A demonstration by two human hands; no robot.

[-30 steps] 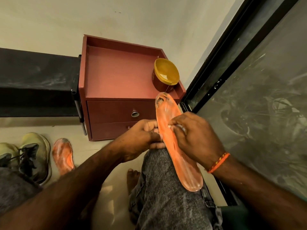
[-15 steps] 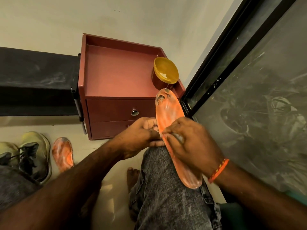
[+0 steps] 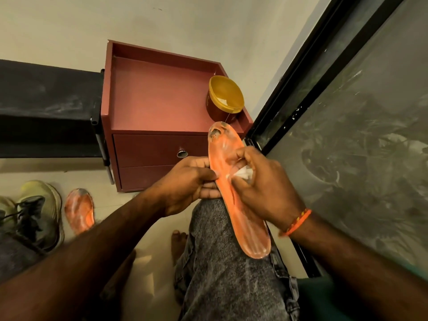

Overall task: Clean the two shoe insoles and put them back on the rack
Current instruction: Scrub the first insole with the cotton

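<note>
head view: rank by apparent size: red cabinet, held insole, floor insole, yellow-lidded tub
1. red cabinet
2. held insole, though it is nearer the camera
3. yellow-lidded tub and floor insole: similar, and the insole is partly hidden.

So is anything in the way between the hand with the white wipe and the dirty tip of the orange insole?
Nothing visible. The right hand presses a white wipe mid-insole; bare orange foam insole runs straight up to the dark-stained tip.

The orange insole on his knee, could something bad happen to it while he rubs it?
Maybe. The insole only rests on the knee, pinched at one edge by the left hand, so a hard rub from the right hand with its white wipe might flip it off. Its tip sits close to the yellow tub and could bump it.
</note>
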